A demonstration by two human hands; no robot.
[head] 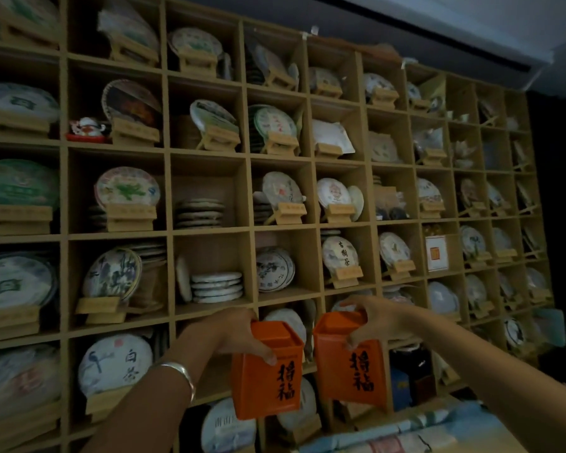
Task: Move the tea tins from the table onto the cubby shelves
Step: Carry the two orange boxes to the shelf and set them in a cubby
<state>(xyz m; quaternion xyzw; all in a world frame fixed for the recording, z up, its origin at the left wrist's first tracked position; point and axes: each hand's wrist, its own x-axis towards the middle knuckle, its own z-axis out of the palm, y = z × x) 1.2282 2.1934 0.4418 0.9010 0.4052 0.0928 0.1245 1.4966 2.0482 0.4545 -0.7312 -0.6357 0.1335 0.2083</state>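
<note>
— Across the whole wall, what stands there?
— Wooden cubby shelves [249,152], the biggest thing in view, most compartments holding round wrapped tea cakes [127,188] on small wooden stands [129,217]. One compartment left of centre holds only a low stack of cakes [199,213].

— And in front of them?
— Two bare forearms reach up and forward from the bottom edge, both raised toward the lower middle compartments. The left wrist wears a silver bangle [180,371].

— What is the left hand doing?
— The left hand [234,335] grips the left orange tin [267,371] near its top, fingers [268,358] curled over the front face.

— The right?
— The right hand [376,322] holds the right orange tin [350,358] from above, thumb on the front, other fingers wrapped over the lid's far side.

— How do the tins sit?
— Both are in the air, side by side, close but apart, before the shelf fronts. Each is a tall square box, long axis roughly upright, lid end up and tipped slightly away toward the shelves, black characters facing the camera.

— Anything smaller?
— A little red-and-white teapot [87,127] in an upper left compartment.
</note>
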